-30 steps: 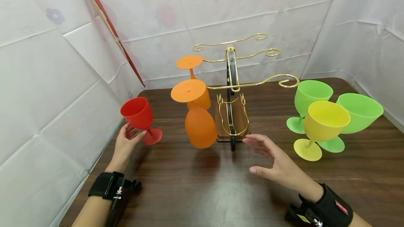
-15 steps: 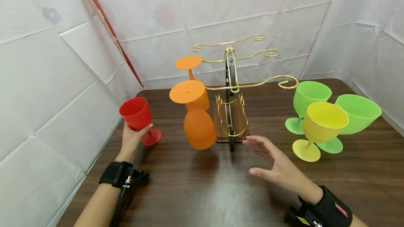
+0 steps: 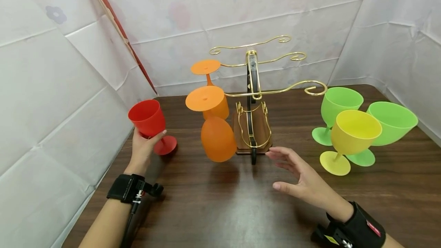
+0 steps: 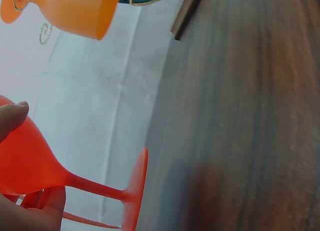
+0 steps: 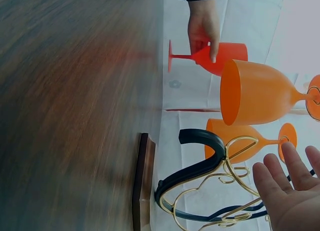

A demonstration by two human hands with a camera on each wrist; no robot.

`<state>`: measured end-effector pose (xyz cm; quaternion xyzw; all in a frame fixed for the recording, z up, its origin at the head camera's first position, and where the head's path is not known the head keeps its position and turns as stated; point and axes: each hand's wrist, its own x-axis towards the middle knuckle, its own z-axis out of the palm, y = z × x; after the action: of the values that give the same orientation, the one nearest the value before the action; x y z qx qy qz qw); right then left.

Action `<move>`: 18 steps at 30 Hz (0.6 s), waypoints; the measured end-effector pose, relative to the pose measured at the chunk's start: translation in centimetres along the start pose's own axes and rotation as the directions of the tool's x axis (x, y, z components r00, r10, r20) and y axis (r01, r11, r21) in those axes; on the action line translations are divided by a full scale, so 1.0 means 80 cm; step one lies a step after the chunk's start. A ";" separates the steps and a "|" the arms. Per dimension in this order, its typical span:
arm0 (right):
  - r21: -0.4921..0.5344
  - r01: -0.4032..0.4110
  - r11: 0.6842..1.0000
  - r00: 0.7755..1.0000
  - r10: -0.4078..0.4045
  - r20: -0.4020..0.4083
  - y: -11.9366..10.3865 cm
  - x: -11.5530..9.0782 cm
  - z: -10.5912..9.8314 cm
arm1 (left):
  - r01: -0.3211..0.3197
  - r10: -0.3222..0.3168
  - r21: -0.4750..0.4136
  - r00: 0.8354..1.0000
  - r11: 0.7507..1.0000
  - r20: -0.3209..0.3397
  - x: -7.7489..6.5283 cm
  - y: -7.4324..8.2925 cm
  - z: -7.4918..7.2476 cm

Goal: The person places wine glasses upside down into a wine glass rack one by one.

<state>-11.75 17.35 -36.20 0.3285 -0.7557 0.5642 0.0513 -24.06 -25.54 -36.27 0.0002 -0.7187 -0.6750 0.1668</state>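
Observation:
At the left of the head view, my left hand [image 3: 140,152] grips a red goblet [image 3: 149,119] around the lower bowl. The goblet is upright, and in the left wrist view its foot [image 4: 134,193] is a little off the table. My right hand [image 3: 301,181] is held over the table with its fingers spread and relaxed, holding nothing. It is nearest to the gold wire rack [image 3: 254,74] on a wooden base. Two orange goblets, a front one [image 3: 218,141] and a back one [image 3: 205,67], hang upside down from the rack's left arms.
Two green goblets, one at the back [image 3: 339,104] and one at the right [image 3: 396,121], stand upright with a yellow goblet [image 3: 356,133] at the table's right. White patterned sheeting [image 3: 186,18] encloses the dark wooden table [image 3: 213,209] behind and at both sides.
My left hand has closed around the red goblet's bowl and raised it slightly from the table. The right hand has stayed in place.

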 end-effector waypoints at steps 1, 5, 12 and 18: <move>0.000 -0.001 1.000 1.000 0.001 0.001 0.000 0.000 0.000 | -0.008 0.008 0.006 1.000 1.000 0.012 -0.001 0.002 0.001; 0.009 -0.010 1.000 1.000 0.010 0.010 -0.001 0.000 0.000 | -0.013 0.012 0.016 0.999 1.000 0.052 -0.005 0.009 0.004; 0.010 -0.014 1.000 1.000 0.014 0.014 -0.004 -0.001 0.000 | -0.022 0.020 0.017 0.994 1.000 0.108 -0.029 0.020 0.005; -0.004 -0.006 1.000 1.000 0.006 0.004 -0.004 -0.002 -0.002 | 0.003 -0.011 0.049 0.985 0.999 0.174 -0.059 0.032 0.008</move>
<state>-11.54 17.52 -35.95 0.3270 -0.7579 0.5624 0.0488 -19.17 -23.66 -34.90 -0.0522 -0.7466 -0.6555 0.1010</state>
